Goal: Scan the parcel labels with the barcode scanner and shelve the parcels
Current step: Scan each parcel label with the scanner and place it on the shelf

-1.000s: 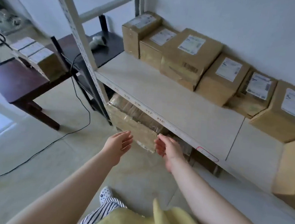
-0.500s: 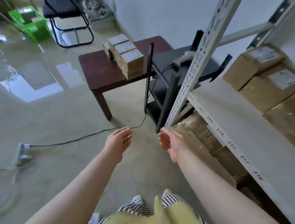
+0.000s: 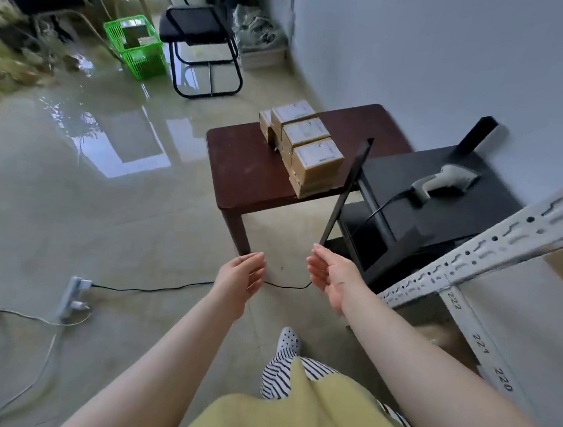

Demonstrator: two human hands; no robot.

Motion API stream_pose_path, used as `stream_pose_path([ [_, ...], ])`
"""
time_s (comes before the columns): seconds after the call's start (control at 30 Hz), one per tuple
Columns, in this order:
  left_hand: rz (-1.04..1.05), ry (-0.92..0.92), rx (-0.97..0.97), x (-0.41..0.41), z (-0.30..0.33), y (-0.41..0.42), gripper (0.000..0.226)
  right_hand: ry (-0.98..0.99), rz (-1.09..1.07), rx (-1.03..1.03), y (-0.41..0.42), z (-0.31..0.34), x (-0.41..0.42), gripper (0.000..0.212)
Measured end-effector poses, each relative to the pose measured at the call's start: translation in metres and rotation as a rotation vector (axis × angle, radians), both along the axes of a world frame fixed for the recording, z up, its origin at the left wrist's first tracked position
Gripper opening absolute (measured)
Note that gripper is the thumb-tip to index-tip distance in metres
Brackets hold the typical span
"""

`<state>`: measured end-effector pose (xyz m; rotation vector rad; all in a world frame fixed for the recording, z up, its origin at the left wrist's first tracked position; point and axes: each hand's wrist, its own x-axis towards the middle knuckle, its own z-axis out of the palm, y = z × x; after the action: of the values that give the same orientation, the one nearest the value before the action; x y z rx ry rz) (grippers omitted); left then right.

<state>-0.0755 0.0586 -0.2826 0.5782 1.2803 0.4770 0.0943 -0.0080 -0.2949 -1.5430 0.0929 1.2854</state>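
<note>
hands: left (image 3: 239,279), right (image 3: 330,276) released, empty | parcels (image 3: 307,148) on table, well beyond

Parcel labels (image 3: 318,152) too small to read, shelf rack (image 3: 492,257) cut off at right edge, green basket (image 3: 135,46) contents blurred

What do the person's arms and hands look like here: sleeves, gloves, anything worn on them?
Both forearms are bare to the frame edge, with no sleeves showing. The left hand and right hand wear no gloves, and no rings, watch or bracelet are visible.
</note>
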Motion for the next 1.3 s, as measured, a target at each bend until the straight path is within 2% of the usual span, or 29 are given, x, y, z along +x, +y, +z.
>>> stream_pose_path([
  [0.43,-0.015,0.018,0.015,0.1,0.009,0.145,0.013,0.009,-0.04,-0.045,0.133,0.005,0.103,0.027],
  [0.5,-0.051,0.062,0.013,0.118,0.006,0.166,0.026,0.01,-0.06,-0.052,0.147,0.002,0.117,0.033],
  [0.67,-0.133,0.132,-0.002,0.164,-0.009,0.224,0.075,0.006,-0.063,-0.091,0.182,-0.009,0.145,0.034],
  [0.77,-0.217,0.182,-0.023,0.195,-0.023,0.261,0.086,0.021,-0.077,-0.126,0.208,-0.022,0.159,0.033],
  [0.9,-0.358,0.253,-0.038,0.229,-0.046,0.307,0.092,0.03,-0.115,-0.188,0.25,-0.045,0.175,0.063],
  [0.97,-0.445,0.307,-0.083,0.24,-0.058,0.332,0.094,0.071,-0.155,-0.25,0.269,-0.057,0.18,0.071],
  [1.17,-0.697,0.386,-0.2,0.258,-0.09,0.378,0.101,0.151,-0.308,-0.376,0.309,-0.092,0.185,0.07],
  [1.3,-0.803,0.401,-0.241,0.265,-0.107,0.392,0.095,0.207,-0.32,-0.396,0.324,-0.102,0.176,0.064],
])
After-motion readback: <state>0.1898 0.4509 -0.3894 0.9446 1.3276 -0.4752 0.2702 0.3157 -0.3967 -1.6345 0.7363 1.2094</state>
